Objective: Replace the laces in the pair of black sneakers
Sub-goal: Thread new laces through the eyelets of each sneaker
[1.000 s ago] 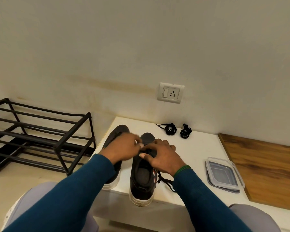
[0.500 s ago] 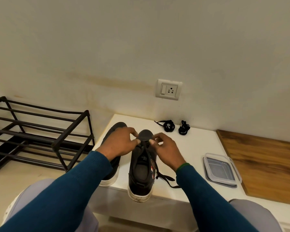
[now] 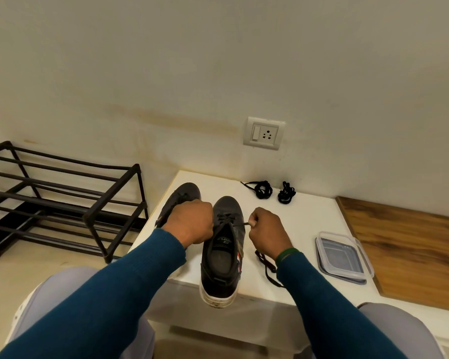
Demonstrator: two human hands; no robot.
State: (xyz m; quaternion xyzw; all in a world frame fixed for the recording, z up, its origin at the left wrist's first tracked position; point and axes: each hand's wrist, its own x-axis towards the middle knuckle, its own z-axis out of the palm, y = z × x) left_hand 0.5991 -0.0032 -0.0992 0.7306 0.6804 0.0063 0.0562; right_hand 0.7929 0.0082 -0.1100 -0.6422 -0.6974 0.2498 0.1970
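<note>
The grip of the right hand (image 3: 266, 231) is pinched tight on a thin black lace (image 3: 244, 224) drawn taut from the eyelets of the matte black, white-soled sneaker (image 3: 222, 255). The left hand (image 3: 192, 224) curls in a fist against that sneaker's left side, and I cannot tell what its grip holds. The sneaker lies heel-out over the smooth white counter's (image 3: 309, 216) front edge, its twin (image 3: 182, 195) just left, coiled laces (image 3: 263, 189) beyond its toe.

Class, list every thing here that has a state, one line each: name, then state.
Near sneaker: on the table, heel overhanging, partly laced.
Lace: pulled out sideways, tail on the table.
Right-hand grip: pinching the lace.
Left-hand grip: curled beside the near sneaker; contents hidden.
Far sneaker: flat on the table.
Spare laces: two coiled bundles.
Container: lying flat.
</note>
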